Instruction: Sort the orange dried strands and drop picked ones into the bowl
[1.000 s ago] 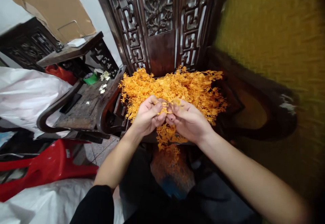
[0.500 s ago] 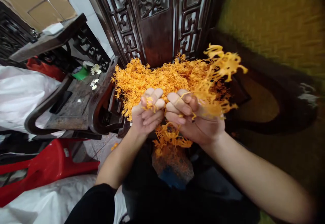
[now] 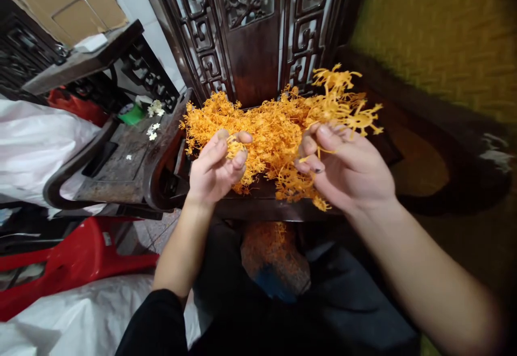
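A heap of orange, thin-branched plastic-looking pieces (image 3: 258, 124) lies on the dark wooden seat in front of me. In front of its left part, my left hand (image 3: 220, 167) is closed with its fingers curled round a small orange piece (image 3: 235, 147). My right hand (image 3: 343, 156) pinches the thin stem of a branched orange strand (image 3: 365, 119); the strand rises over the back of the hand, and part of it hangs below the fingers. The two hands are apart, with the heap showing between them.
Behind the heap stands a carved dark wooden chair back (image 3: 254, 60). At left are a wooden armrest (image 3: 157, 167), a green object (image 3: 132, 113) with small white pieces, a red plastic stool (image 3: 92, 253) and white sacks (image 3: 36, 146). A dirt-covered bag-like object (image 3: 277, 264) sits between my legs.
My hands have moved apart from close together, the left going left and the right going right. The orange pieces that hung between them have shifted right with my right hand.
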`<control>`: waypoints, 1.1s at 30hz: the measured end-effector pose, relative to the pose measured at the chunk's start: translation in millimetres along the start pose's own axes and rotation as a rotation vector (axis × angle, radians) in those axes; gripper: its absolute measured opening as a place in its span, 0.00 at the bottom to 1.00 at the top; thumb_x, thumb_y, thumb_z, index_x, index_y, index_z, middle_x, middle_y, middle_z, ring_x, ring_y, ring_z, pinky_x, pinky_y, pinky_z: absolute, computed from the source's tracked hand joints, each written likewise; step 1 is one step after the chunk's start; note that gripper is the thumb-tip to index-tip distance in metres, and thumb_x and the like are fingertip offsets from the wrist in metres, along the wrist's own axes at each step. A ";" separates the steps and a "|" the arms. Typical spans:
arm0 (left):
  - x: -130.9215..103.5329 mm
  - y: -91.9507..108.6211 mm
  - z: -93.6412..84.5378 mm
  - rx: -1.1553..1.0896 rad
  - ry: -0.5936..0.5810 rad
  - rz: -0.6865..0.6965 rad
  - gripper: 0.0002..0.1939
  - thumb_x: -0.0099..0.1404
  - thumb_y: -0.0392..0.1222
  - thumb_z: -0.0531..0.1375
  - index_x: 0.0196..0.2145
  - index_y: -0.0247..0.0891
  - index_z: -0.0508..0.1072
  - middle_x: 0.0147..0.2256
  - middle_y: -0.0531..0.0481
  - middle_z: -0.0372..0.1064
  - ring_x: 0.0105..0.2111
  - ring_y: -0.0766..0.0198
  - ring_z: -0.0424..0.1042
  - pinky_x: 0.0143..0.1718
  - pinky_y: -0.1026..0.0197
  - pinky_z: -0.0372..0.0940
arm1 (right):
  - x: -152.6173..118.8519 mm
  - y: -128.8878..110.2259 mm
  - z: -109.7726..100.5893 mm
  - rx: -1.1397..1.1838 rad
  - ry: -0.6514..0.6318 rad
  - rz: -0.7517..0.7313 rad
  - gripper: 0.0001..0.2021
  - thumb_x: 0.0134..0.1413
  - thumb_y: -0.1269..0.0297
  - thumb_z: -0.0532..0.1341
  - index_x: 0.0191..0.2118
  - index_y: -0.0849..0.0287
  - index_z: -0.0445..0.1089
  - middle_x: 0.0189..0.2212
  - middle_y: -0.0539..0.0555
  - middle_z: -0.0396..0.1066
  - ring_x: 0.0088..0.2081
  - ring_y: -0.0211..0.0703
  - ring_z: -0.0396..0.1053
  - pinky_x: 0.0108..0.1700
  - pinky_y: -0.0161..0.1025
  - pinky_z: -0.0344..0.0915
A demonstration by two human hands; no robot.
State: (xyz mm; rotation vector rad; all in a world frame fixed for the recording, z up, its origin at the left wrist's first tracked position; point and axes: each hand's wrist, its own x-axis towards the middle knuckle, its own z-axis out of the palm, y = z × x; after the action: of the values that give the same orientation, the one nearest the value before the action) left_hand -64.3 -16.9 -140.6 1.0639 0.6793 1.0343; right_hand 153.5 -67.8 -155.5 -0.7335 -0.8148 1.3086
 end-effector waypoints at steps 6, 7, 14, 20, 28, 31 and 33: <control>4.4 -1.5 12.1 -0.062 0.001 -0.027 0.13 0.61 0.43 0.65 0.36 0.42 0.63 0.39 0.48 0.72 0.27 0.70 0.68 0.21 0.69 0.60 | -1.0 5.7 12.1 0.063 -0.029 0.074 0.15 0.49 0.54 0.76 0.36 0.56 0.75 0.26 0.47 0.67 0.21 0.31 0.57 0.27 0.36 0.69; 6.4 -2.6 14.3 -0.094 0.024 -0.039 0.10 0.60 0.40 0.63 0.36 0.42 0.64 0.35 0.50 0.70 0.25 0.71 0.65 0.20 0.68 0.58 | 0.4 6.7 12.9 0.088 -0.043 0.094 0.16 0.48 0.54 0.77 0.36 0.57 0.75 0.25 0.47 0.67 0.21 0.31 0.57 0.27 0.36 0.69; 8.7 -8.5 18.1 -0.074 0.000 -0.070 0.08 0.67 0.43 0.57 0.30 0.39 0.68 0.21 0.57 0.48 0.17 0.73 0.48 0.18 0.67 0.48 | 6.6 9.2 9.9 0.058 -0.090 0.110 0.14 0.52 0.54 0.74 0.36 0.57 0.74 0.25 0.46 0.66 0.21 0.31 0.58 0.27 0.37 0.69; -1.0 -20.1 23.8 0.347 0.124 0.211 0.19 0.69 0.55 0.65 0.28 0.37 0.75 0.19 0.58 0.51 0.19 0.73 0.50 0.20 0.66 0.49 | 3.7 20.3 12.6 -0.219 -0.067 -0.025 0.15 0.51 0.54 0.75 0.32 0.57 0.73 0.23 0.48 0.70 0.21 0.33 0.63 0.23 0.34 0.61; -13.2 -20.8 32.0 0.899 0.248 0.425 0.20 0.59 0.53 0.74 0.42 0.38 0.78 0.24 0.57 0.64 0.24 0.67 0.62 0.30 0.62 0.60 | -8.4 30.0 21.2 -0.734 0.112 -0.341 0.09 0.58 0.63 0.70 0.29 0.56 0.73 0.22 0.49 0.68 0.24 0.36 0.61 0.26 0.38 0.59; -9.8 -25.6 28.6 1.012 0.244 0.513 0.08 0.69 0.45 0.66 0.38 0.40 0.75 0.32 0.52 0.72 0.30 0.65 0.69 0.37 0.62 0.63 | -8.1 31.6 21.9 -0.669 0.076 -0.279 0.08 0.60 0.61 0.69 0.33 0.55 0.71 0.24 0.48 0.68 0.26 0.37 0.63 0.27 0.38 0.60; -7.5 -28.3 26.3 1.036 0.179 0.556 0.07 0.72 0.43 0.62 0.35 0.40 0.72 0.32 0.52 0.72 0.30 0.66 0.70 0.38 0.62 0.63 | -5.6 34.1 21.5 -0.543 0.044 -0.194 0.10 0.61 0.58 0.68 0.40 0.54 0.68 0.25 0.47 0.66 0.26 0.36 0.63 0.27 0.37 0.59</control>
State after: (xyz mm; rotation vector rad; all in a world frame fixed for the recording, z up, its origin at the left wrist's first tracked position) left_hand -35.0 -37.1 -157.5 2.1600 1.1515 1.2763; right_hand 116.9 -69.0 -173.3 -1.0738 -1.1930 0.8957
